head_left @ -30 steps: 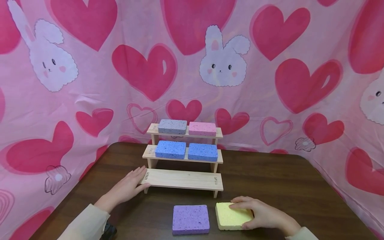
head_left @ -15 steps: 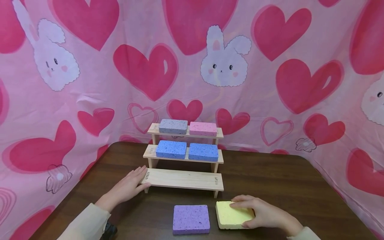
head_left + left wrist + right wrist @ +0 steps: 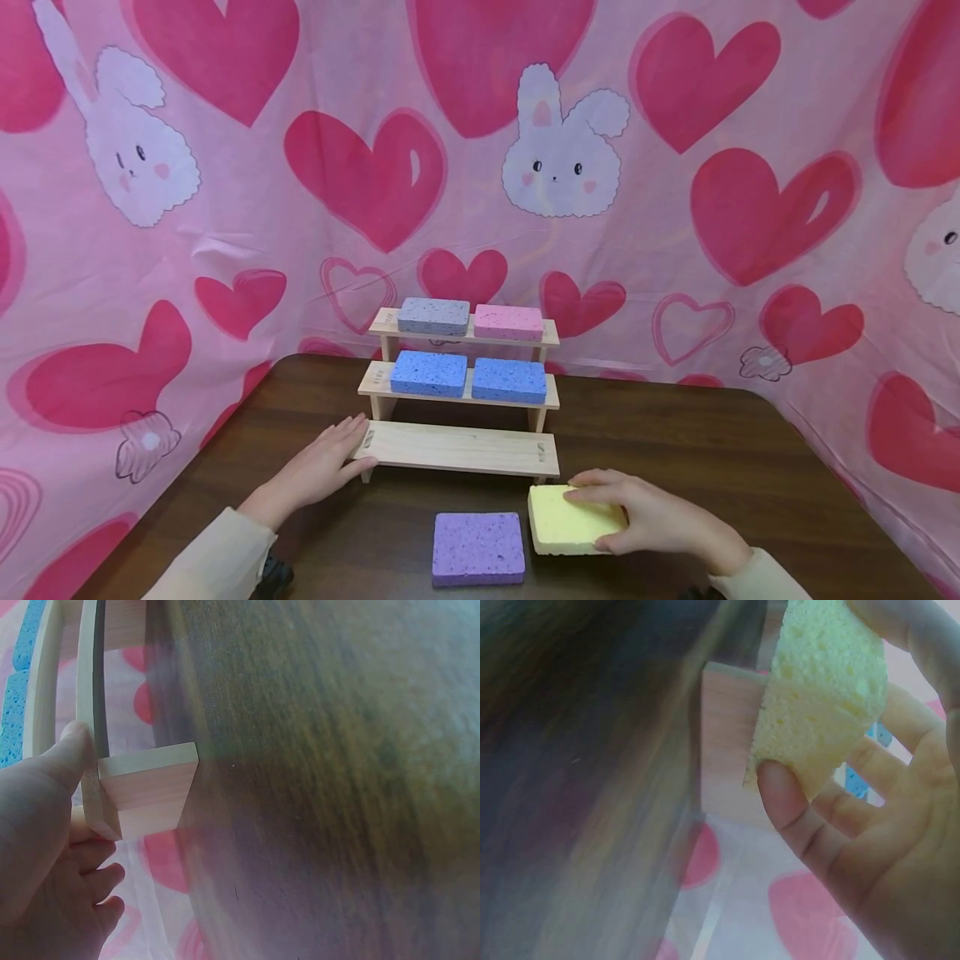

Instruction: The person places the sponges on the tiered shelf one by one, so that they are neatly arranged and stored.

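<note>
My right hand (image 3: 663, 518) holds the yellow sponge (image 3: 572, 518) between thumb and fingers, slightly above the table and just in front of the rack's right end. The right wrist view has the same yellow sponge (image 3: 817, 697) close up, with the thumb across its lower edge. My left hand (image 3: 311, 467) holds the left end of the lowest tier of a three-tier wooden rack (image 3: 457, 447); its thumb lies at the front edge. In the left wrist view the left hand (image 3: 45, 840) touches the shelf end. A purple sponge (image 3: 477, 547) lies flat on the table, left of the yellow one.
Two blue sponges (image 3: 428, 372) sit side by side on the middle tier. On the top tier are a grey sponge (image 3: 433, 316) and a pink sponge (image 3: 508, 322). A pink heart-and-rabbit cloth (image 3: 465, 208) hangs behind the dark wooden table (image 3: 675, 450).
The yellow sponge has risen off the table in my right hand and shifted a little left and toward the rack. My left hand stays at the rack's end.
</note>
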Action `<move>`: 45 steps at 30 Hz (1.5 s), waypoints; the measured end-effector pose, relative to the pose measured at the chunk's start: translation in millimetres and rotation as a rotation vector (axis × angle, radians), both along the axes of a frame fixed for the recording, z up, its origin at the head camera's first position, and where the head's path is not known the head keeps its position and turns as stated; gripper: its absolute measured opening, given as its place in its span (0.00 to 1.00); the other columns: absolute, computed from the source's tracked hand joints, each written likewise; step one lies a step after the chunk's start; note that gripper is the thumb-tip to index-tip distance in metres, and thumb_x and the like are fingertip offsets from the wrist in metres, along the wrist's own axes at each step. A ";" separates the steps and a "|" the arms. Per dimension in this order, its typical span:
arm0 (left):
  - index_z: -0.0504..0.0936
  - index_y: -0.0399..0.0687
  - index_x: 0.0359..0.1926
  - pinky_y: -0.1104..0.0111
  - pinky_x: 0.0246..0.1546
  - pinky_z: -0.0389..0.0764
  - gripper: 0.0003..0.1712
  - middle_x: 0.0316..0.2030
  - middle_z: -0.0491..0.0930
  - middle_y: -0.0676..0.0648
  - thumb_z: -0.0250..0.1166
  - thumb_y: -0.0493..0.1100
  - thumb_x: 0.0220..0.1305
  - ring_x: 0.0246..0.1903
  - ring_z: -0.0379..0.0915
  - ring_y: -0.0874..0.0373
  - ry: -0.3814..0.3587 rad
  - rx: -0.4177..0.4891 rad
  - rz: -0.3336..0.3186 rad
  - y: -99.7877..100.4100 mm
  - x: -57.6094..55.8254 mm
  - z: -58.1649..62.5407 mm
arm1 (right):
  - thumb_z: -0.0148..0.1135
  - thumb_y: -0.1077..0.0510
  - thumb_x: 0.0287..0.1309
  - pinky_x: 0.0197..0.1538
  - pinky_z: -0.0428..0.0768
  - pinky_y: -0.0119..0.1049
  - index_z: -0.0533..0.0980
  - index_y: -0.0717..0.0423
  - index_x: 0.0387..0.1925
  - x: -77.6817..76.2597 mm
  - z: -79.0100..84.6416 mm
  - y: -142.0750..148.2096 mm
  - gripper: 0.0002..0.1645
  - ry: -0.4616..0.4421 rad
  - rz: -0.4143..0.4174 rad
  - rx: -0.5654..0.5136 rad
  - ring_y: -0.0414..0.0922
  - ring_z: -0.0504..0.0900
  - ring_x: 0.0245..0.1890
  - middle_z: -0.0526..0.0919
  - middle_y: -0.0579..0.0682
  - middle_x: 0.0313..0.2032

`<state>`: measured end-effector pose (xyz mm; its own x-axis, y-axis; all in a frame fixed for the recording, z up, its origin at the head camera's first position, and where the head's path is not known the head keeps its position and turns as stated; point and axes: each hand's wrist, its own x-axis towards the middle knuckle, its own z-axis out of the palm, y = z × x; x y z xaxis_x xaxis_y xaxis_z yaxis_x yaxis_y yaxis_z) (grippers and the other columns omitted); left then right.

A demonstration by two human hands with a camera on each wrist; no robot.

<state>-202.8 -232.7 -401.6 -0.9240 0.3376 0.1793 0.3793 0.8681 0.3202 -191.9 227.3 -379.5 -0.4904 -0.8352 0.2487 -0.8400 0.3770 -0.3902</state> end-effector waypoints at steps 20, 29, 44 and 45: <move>0.63 0.27 0.61 0.47 0.60 0.55 0.40 0.61 0.62 0.31 0.61 0.54 0.60 0.62 0.54 0.36 0.035 -0.008 -0.016 -1.4 -2.8 -4.5 | 0.65 0.45 0.52 0.50 0.74 0.41 0.73 0.46 0.57 -7.4 17.2 -36.0 0.30 -0.066 -0.106 0.076 0.46 0.70 0.51 0.71 0.47 0.56; 0.64 0.26 0.61 0.47 0.60 0.55 0.39 0.61 0.62 0.30 0.62 0.52 0.60 0.62 0.54 0.36 0.044 -0.009 -0.020 -0.9 -2.5 -4.1 | 0.64 0.45 0.52 0.53 0.73 0.43 0.73 0.48 0.58 -15.2 20.1 -50.3 0.31 -0.020 -0.116 0.055 0.47 0.69 0.54 0.70 0.47 0.57; 0.63 0.27 0.62 0.47 0.60 0.55 0.40 0.61 0.62 0.31 0.62 0.53 0.60 0.62 0.54 0.36 0.038 -0.012 -0.018 -1.3 -2.6 -2.8 | 0.64 0.47 0.53 0.56 0.70 0.42 0.73 0.49 0.58 -23.6 24.1 -89.2 0.30 0.063 -0.094 0.074 0.45 0.68 0.55 0.71 0.48 0.58; 0.63 0.27 0.62 0.47 0.60 0.55 0.40 0.61 0.62 0.31 0.62 0.53 0.60 0.62 0.54 0.36 0.037 -0.012 -0.019 -1.3 -2.7 -3.0 | 0.64 0.48 0.53 0.56 0.70 0.41 0.73 0.49 0.58 -23.9 24.7 -92.1 0.30 0.064 -0.093 0.080 0.44 0.68 0.55 0.71 0.48 0.58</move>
